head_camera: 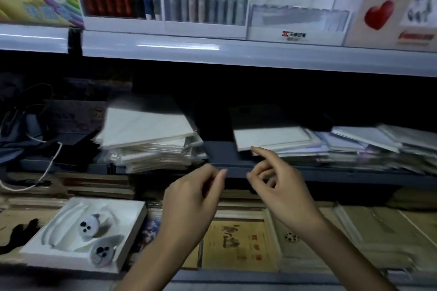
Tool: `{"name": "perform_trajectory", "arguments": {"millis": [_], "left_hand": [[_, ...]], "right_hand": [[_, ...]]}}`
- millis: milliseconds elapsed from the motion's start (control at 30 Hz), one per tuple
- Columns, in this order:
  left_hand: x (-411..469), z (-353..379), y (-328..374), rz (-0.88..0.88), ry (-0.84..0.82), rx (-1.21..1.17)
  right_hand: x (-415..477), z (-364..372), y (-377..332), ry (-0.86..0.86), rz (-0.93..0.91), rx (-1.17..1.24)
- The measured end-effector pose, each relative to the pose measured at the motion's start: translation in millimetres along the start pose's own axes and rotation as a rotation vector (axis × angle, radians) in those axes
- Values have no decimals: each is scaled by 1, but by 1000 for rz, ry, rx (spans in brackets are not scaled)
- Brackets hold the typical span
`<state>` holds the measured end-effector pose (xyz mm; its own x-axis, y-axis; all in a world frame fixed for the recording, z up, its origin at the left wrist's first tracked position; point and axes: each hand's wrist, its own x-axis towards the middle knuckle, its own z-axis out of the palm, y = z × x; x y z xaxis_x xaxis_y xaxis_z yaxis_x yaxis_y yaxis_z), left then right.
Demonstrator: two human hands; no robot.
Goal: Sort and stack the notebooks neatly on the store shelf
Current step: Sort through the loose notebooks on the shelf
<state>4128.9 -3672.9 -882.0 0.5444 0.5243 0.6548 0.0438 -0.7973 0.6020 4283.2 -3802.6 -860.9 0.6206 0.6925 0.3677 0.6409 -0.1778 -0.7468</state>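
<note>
Two piles of pale notebooks lie on the dark middle shelf (220, 149). The left pile (149, 139) is uneven, with its top book skewed. The right pile (272, 137) spreads out towards the right edge into more loose notebooks (378, 144). My left hand (191, 201) hovers in front of the shelf lip with loosely curled fingers and holds nothing. My right hand (281, 186) is beside it, index finger stretched up to just below the front edge of the right pile's top notebook, the other fingers curled and empty.
A white shelf rail (212, 52) overhead carries pen display boxes (203, 7). Below lie yellow and beige books (238, 243) and a white panda-patterned box (82, 234). Dark cables and a white cord (49, 163) sit at the left.
</note>
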Motion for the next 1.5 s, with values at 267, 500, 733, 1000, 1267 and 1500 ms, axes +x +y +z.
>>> {"name": "perform_trajectory", "arguments": {"millis": [267,500,733,1000,1267,1500], "left_hand": [[14,93,39,288,-108,216],[34,157,48,341,-60,397],[43,199,46,224,-68,501],[52,201,46,197,105,549],[33,192,49,308,146,277],[7,176,57,248,106,58]], "right_hand": [[-27,-47,80,237,99,-317],[-24,-78,94,350,171,-376],[-36,-96,102,358,197,-404],[-46,-85,104,311,118,-473],[-42,-81,94,336,286,-173],[-31,-89,71,263,559,679]]}}
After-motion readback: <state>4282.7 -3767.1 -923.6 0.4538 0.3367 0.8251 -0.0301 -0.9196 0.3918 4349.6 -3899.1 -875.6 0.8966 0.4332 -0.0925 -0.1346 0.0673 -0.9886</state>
